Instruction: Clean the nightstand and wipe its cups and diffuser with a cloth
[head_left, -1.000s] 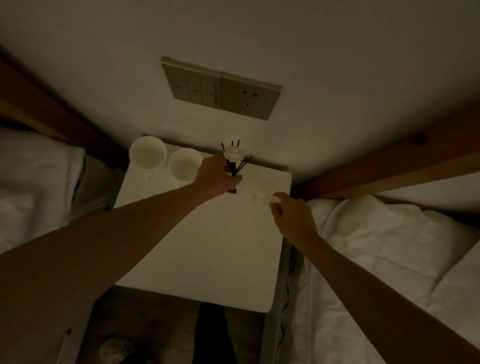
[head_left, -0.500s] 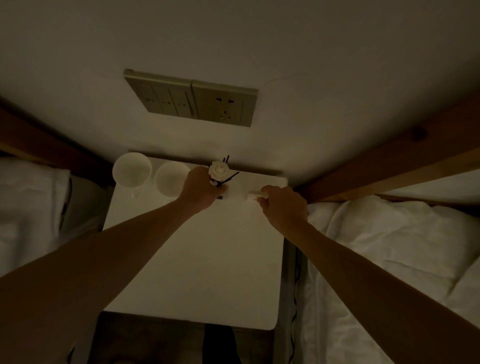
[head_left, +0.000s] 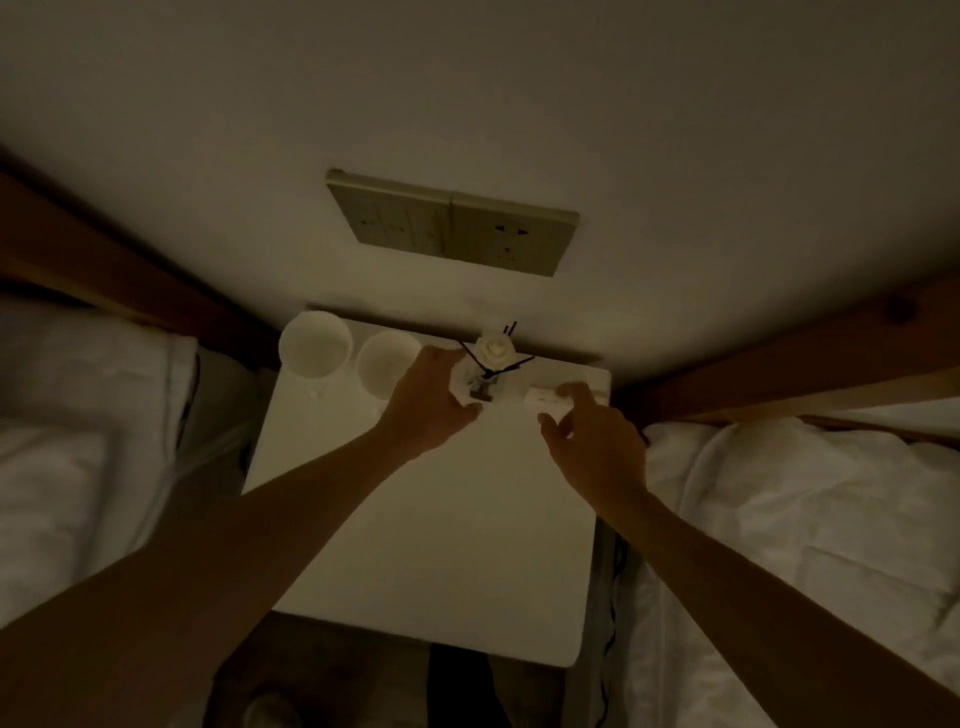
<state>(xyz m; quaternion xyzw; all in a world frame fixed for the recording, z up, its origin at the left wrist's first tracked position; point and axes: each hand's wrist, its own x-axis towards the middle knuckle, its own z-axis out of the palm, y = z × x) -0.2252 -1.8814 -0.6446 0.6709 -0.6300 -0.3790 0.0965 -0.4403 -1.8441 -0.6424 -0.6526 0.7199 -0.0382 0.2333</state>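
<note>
Two cups (head_left: 315, 346) (head_left: 387, 362) stand at the nightstand's (head_left: 426, 545) back left corner by the wall. Just right of them, the left hand (head_left: 431, 402) curls around the diffuser (head_left: 485, 371) near the back edge. The right hand (head_left: 592, 441), fingers spread, touches a pale cloth (head_left: 545, 402) at the back right corner. The front of the top lies bare between two beds (head_left: 805, 519) (head_left: 78, 441).

White nightstand (head_left: 431, 545), two white cups (head_left: 315, 345) — diffuser (head_left: 488, 364) with white flower, black reeds — white bedding (head_left: 810, 519).
</note>
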